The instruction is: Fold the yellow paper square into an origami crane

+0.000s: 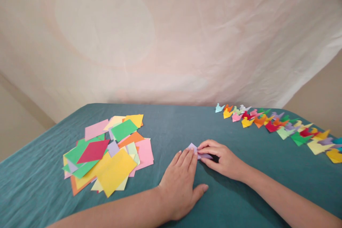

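A small folded piece of lavender paper (205,156) lies on the teal cloth in front of me, its pointed top showing above my fingers. My left hand (181,178) rests flat with fingers stretched out, the fingertips pressing the paper's left side. From the right, my right hand (220,158) pinches the paper's right part between thumb and fingers. Part of the paper is hidden under both hands, so its full folded shape cannot be made out.
A loose pile of coloured paper sheets (117,171) spreads over the left of the teal-covered table (171,124). Rows of small folded paper birds (272,126) in many colours stand along the back right. Pale cloth (181,42) hangs behind the table.
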A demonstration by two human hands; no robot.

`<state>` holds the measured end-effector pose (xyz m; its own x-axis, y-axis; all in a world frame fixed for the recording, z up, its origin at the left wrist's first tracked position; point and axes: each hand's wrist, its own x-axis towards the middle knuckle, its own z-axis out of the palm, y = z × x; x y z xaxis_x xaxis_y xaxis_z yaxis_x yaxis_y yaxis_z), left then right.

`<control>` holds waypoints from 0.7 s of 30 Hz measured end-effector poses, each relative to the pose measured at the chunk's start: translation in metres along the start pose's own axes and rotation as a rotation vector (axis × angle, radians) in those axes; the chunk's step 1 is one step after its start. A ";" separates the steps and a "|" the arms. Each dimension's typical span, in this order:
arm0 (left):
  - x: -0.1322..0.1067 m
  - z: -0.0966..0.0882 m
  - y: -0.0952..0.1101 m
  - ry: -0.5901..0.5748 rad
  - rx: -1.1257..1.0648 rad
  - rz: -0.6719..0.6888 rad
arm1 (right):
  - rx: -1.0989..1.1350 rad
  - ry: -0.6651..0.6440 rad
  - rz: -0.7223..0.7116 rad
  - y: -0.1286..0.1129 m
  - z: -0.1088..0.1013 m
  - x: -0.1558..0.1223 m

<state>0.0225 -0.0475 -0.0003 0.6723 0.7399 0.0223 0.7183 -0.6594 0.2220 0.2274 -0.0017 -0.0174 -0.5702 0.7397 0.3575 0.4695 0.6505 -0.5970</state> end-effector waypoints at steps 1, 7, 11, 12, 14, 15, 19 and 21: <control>0.000 0.000 0.000 0.005 0.003 0.001 | 0.000 0.002 -0.002 0.000 0.000 0.000; -0.001 0.001 0.000 0.002 0.013 0.002 | 0.028 0.000 0.041 0.000 -0.003 0.000; -0.002 -0.001 0.000 -0.020 0.004 -0.006 | 0.041 0.018 0.121 -0.001 -0.014 0.000; -0.002 -0.002 0.001 -0.026 0.003 -0.007 | 0.033 0.023 0.133 -0.003 -0.016 -0.002; -0.001 -0.003 0.001 -0.036 0.003 -0.012 | -0.004 0.014 0.141 -0.006 -0.019 -0.007; -0.001 -0.004 0.001 -0.039 0.004 -0.013 | -0.034 0.002 0.135 -0.008 -0.019 -0.010; 0.001 -0.003 0.001 -0.031 0.012 -0.006 | -0.211 -0.036 0.078 -0.018 -0.013 -0.025; 0.001 -0.002 0.001 -0.020 0.017 -0.001 | -0.272 -0.046 0.056 -0.021 -0.008 -0.029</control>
<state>0.0234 -0.0473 0.0016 0.6752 0.7376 0.0029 0.7215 -0.6613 0.2052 0.2394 -0.0351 -0.0090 -0.5652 0.7714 0.2923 0.6615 0.6355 -0.3982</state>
